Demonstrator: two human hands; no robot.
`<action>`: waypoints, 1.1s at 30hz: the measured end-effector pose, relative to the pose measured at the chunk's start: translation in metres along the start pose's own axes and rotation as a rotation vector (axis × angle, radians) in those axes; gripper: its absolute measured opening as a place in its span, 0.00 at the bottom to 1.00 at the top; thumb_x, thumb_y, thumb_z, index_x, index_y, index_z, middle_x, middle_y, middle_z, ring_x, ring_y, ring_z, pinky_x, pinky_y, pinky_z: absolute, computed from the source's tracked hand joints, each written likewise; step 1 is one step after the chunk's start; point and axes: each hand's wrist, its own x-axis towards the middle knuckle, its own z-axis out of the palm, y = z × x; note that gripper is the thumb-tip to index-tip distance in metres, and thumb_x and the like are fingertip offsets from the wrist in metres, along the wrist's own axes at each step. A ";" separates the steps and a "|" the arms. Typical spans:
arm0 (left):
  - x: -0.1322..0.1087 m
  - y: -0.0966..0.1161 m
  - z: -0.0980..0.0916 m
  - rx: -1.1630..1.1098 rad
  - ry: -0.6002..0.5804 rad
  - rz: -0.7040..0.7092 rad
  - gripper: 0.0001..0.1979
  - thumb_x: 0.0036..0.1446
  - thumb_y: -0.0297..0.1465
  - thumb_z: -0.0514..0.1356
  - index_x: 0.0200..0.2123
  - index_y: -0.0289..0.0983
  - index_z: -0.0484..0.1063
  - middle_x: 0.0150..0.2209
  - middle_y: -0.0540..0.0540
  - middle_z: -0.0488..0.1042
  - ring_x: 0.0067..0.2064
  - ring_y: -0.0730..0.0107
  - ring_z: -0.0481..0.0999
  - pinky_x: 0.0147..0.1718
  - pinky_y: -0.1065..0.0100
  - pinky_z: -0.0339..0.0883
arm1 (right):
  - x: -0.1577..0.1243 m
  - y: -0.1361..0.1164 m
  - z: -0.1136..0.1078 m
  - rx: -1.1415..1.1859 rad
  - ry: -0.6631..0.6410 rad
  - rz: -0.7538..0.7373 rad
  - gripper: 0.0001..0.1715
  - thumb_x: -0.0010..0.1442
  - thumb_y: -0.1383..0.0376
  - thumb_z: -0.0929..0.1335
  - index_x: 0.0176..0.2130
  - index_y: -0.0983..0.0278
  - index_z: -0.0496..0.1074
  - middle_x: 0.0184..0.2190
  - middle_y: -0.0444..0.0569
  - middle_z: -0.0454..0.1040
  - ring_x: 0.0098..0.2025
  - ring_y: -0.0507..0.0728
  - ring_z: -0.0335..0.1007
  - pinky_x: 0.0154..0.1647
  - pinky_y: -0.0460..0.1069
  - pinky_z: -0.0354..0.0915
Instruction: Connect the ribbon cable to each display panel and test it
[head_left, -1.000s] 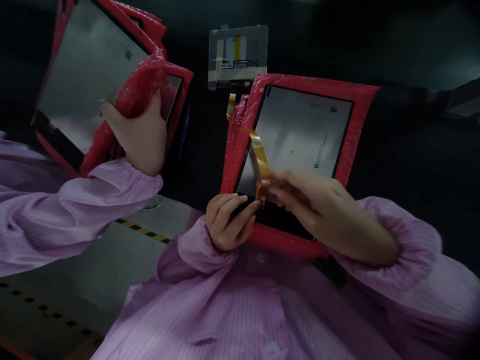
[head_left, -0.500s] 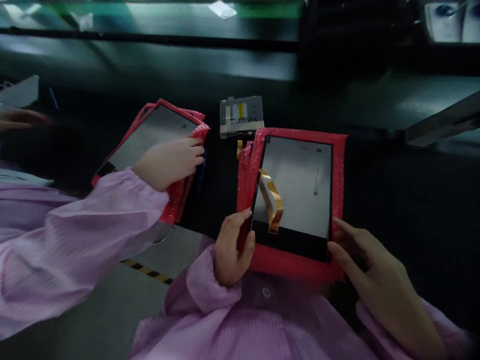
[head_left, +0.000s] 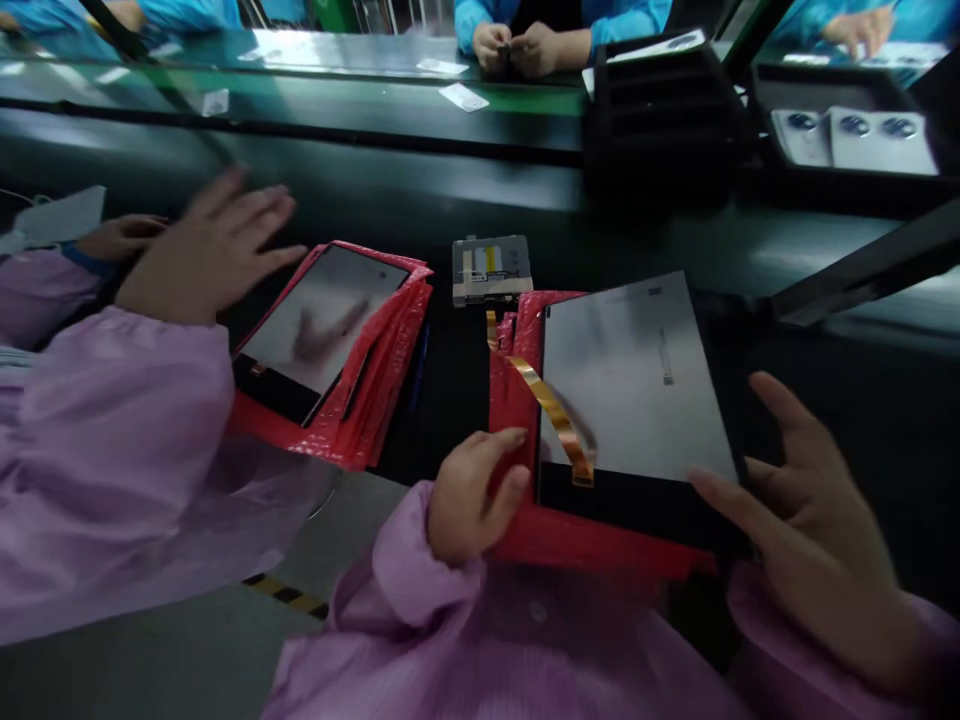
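Right grip [head_left: 829,540]: clamped on the screen panel [head_left: 619,385], thumb on its face.
Left grip [head_left: 466,500]: thumb and fingers apart, just beside the panel's edge.
Panel spot: between both grips, over red wrap [head_left: 585,542].
Gold ribbon [head_left: 553,410]: curving over the panel, nearer the left grip.

White slips [head_left: 463,97] lie on a green ledge [head_left: 540,98], left of a black tray [head_left: 825,86] holding white cards [head_left: 877,143].
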 end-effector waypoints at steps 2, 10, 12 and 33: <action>0.024 -0.013 -0.011 -0.019 0.081 -0.121 0.15 0.67 0.33 0.46 0.44 0.37 0.71 0.39 0.44 0.78 0.41 0.65 0.77 0.43 0.65 0.70 | 0.003 -0.017 -0.010 -0.055 -0.003 -0.015 0.42 0.58 0.52 0.68 0.66 0.57 0.52 0.28 0.47 0.78 0.24 0.57 0.75 0.20 0.48 0.69; 0.164 -0.081 -0.014 0.584 0.177 -0.237 0.20 0.59 0.22 0.49 0.53 0.28 0.68 0.56 0.32 0.68 0.59 0.53 0.66 0.59 0.56 0.59 | 0.002 -0.068 -0.004 -0.582 -0.092 -0.363 0.29 0.64 0.60 0.59 0.63 0.50 0.52 0.23 0.39 0.76 0.20 0.57 0.72 0.22 0.51 0.65; 0.185 -0.096 -0.009 0.622 0.191 -0.279 0.21 0.59 0.22 0.48 0.55 0.25 0.66 0.58 0.28 0.65 0.60 0.50 0.64 0.59 0.54 0.59 | 0.000 -0.073 0.005 -0.607 -0.101 -0.406 0.31 0.63 0.62 0.57 0.65 0.54 0.49 0.23 0.40 0.76 0.21 0.59 0.72 0.25 0.54 0.65; 0.202 -0.116 0.006 0.805 0.117 -0.315 0.22 0.60 0.26 0.48 0.55 0.27 0.67 0.51 0.29 0.70 0.55 0.50 0.68 0.52 0.55 0.65 | 0.003 -0.068 0.007 -0.402 -0.251 -0.747 0.10 0.51 0.74 0.64 0.33 0.61 0.68 0.21 0.40 0.70 0.18 0.53 0.65 0.19 0.49 0.47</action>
